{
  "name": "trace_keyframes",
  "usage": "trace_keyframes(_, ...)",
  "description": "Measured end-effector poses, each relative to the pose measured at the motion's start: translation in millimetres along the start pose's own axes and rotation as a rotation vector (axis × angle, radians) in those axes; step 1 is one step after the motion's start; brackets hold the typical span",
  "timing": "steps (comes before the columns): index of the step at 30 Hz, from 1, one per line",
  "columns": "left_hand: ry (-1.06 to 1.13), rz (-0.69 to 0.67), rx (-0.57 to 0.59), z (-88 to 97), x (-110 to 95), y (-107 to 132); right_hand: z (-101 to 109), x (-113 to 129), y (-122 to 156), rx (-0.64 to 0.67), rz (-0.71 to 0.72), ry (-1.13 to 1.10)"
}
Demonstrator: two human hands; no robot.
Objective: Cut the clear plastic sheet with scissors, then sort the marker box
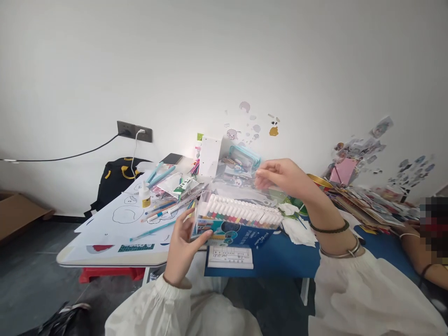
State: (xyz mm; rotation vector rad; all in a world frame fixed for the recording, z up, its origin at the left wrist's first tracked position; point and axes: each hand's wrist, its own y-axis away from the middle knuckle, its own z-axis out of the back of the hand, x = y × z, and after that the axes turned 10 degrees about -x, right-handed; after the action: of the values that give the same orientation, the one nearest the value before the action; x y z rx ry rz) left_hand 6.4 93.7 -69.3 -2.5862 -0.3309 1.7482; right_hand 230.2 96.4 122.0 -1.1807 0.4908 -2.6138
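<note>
At the left, drawn sheets [121, 217] cover the white table [65, 258] up to its front edge; a glue bottle [144, 196] stands on them, with a light-blue pen [154, 230] nearer the right-hand edge. The left hand [184, 242] grips the left end of the marker box [241, 233], thumb on its printed front. The box, filled with white-capped markers [241, 208], is tilted above the blue table's [280, 261] left front corner, behind a booklet [230, 257] at the front edge. The right hand [280, 177] has its fingertips close together at the clear lid [233, 189]; whether they grip it cannot be told. Crumpled tissues [298, 231] lie right of the box.
</note>
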Motion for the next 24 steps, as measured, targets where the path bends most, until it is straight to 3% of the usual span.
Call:
trace_keyframes(4, -0.182, -0.091, 0.113, 7.5, 2.7, -3.4, -14.6, -4.1, 4.4, 0.100, 0.061, 0.023)
trace_keyframes(8, -0.140, -0.338, 0.038, 3.7, -0.9, -11.3, -22.5, -0.4, 9.1, 0.097, 0.168, 0.135)
trace_keyframes(11, -0.243, -0.547, 0.096, -0.4, -9.8, -20.7, -19.7, 8.9, 18.2, 0.107, 0.244, 0.291)
trace_keyframes(15, -0.344, -0.628, 0.169, -2.6, -17.0, -24.6, -2.6, 1.5, 26.9, 0.155, 0.229, 0.255)
trace_keyframes(18, -0.364, -0.653, 0.155, -0.8, -14.6, -21.2, 5.9, -44.1, 15.3, -0.029, 0.112, 0.097)
trace_keyframes(19, -0.370, -0.669, 0.165, 0.3, -13.4, -20.3, 3.5, -66.1, 7.8, -0.123, 0.054, 0.115)
trace_keyframes(20, -0.370, -0.686, 0.177, 1.6, -12.3, -19.8, -2.4, -89.7, -0.9, -0.128, -0.007, 0.185)
trace_keyframes(22, -0.377, -0.705, 0.207, 4.2, -10.5, -20.5, -23.7, -135.1, -19.6, 0.019, -0.061, 0.379)
trace_keyframes(24, -0.397, -0.695, 0.227, 6.9, -8.3, -22.0, -52.3, -169.9, -37.9, 0.175, -0.028, 0.613)
